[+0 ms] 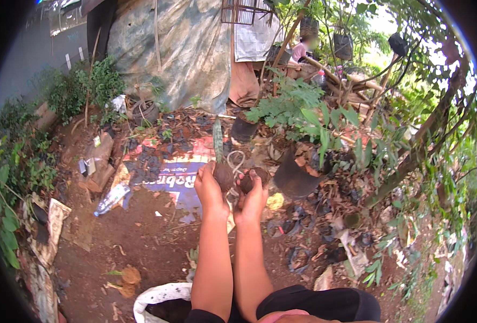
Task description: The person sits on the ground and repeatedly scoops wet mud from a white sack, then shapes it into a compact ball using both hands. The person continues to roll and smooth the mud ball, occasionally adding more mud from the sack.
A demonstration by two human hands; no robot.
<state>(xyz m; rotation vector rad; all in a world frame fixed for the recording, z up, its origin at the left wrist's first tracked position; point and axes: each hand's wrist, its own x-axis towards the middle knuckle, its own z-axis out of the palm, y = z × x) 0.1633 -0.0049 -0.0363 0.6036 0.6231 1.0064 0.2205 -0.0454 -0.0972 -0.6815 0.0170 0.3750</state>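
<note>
My left hand (207,183) is closed around the side of a brown rounded ball or shell half (224,177). In my right hand (255,198) is a second dark brown fibrous piece (258,177), with the thumb over its top. The two pieces are held close together at arm's length, a small gap between them. A mottled snake plant leaf (217,139) stands upright just beyond the left piece; whether it grows from that piece cannot be told. A pale cord loop (236,159) shows behind and between the pieces.
A white sack (161,291) with dark contents stands by my legs. A printed banner (169,177) lies on the soil beyond. Left are a plastic bottle (112,199) and a log (100,155); right, a black plant bag (297,175) and branches (410,161). A person (301,50) is in the background.
</note>
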